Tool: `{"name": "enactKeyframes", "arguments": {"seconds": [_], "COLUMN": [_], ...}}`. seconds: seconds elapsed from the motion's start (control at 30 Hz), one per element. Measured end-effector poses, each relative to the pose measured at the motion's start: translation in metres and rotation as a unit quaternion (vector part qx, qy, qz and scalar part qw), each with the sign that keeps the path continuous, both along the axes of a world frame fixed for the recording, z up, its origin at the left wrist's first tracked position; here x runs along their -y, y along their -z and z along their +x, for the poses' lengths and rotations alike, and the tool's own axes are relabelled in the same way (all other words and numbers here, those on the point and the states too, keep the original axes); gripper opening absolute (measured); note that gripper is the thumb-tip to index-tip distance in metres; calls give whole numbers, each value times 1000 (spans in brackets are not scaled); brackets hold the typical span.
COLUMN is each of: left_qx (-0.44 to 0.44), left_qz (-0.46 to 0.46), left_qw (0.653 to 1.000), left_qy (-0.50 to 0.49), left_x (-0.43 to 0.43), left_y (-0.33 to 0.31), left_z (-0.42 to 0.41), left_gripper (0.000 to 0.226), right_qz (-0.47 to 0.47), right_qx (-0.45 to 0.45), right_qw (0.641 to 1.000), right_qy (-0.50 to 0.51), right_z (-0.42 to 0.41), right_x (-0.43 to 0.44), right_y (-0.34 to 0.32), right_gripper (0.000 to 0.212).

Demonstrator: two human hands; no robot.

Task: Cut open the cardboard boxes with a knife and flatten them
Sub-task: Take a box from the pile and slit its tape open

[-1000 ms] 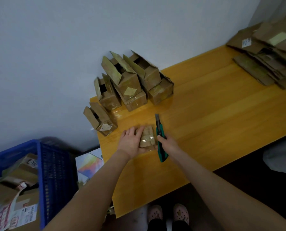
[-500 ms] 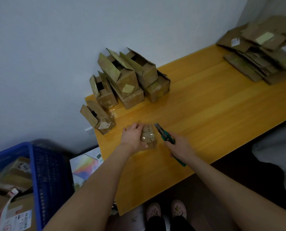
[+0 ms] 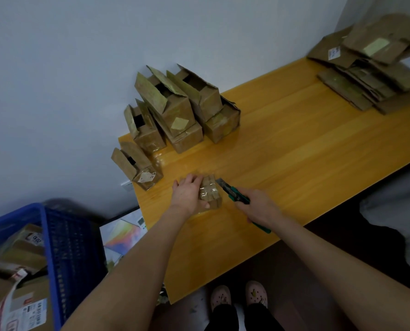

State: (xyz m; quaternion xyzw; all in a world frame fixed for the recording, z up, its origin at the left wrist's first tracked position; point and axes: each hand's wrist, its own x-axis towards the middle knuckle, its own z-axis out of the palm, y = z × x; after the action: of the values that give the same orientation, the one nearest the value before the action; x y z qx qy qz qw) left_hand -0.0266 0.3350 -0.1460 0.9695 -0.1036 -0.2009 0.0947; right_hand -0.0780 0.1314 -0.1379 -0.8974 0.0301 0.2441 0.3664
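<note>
A small taped cardboard box (image 3: 210,194) stands on the yellow wooden table (image 3: 294,144) near its left front. My left hand (image 3: 187,195) grips the box from its left side, thumb on the near face. My right hand (image 3: 259,206) holds a green utility knife (image 3: 235,195) by its handle. The knife's blade tip is at the box's upper right edge.
Several opened cardboard boxes (image 3: 175,113) are stacked against the white wall at the table's far left. A pile of flattened cardboard (image 3: 376,65) lies at the far right. A blue crate (image 3: 55,247) with parcels stands on the floor at left. My feet are below the table's front edge.
My right hand swung the knife from lying alongside the box to pointing slantwise at its upper right edge. The left hand shifted its grip on the box slightly.
</note>
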Motion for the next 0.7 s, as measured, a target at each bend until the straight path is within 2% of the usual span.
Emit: {"name": "enactKeyframes", "arguments": {"seconds": [0.27,0.47,0.7], "left_qx": [3,3,-3], "left_qz": [-5,-1,5], "left_qw": [1000,1000,1000], "left_qy": [-6,-1,5], "left_x": [0,1,1], "left_y": [2,-1,-4], "left_z": [-1,-1,-2], "left_gripper": [96,97,98], "right_qz": [-61,-84,-128], "right_qx": [4,22,10], "right_qw": [998,996,990], "right_qy": [-20,-34,-64], "right_z": [-9,-16,-23], "right_x": [-8,-9,-9], "right_y": [-2,-8,-15], "right_gripper": [43,34,37]}}
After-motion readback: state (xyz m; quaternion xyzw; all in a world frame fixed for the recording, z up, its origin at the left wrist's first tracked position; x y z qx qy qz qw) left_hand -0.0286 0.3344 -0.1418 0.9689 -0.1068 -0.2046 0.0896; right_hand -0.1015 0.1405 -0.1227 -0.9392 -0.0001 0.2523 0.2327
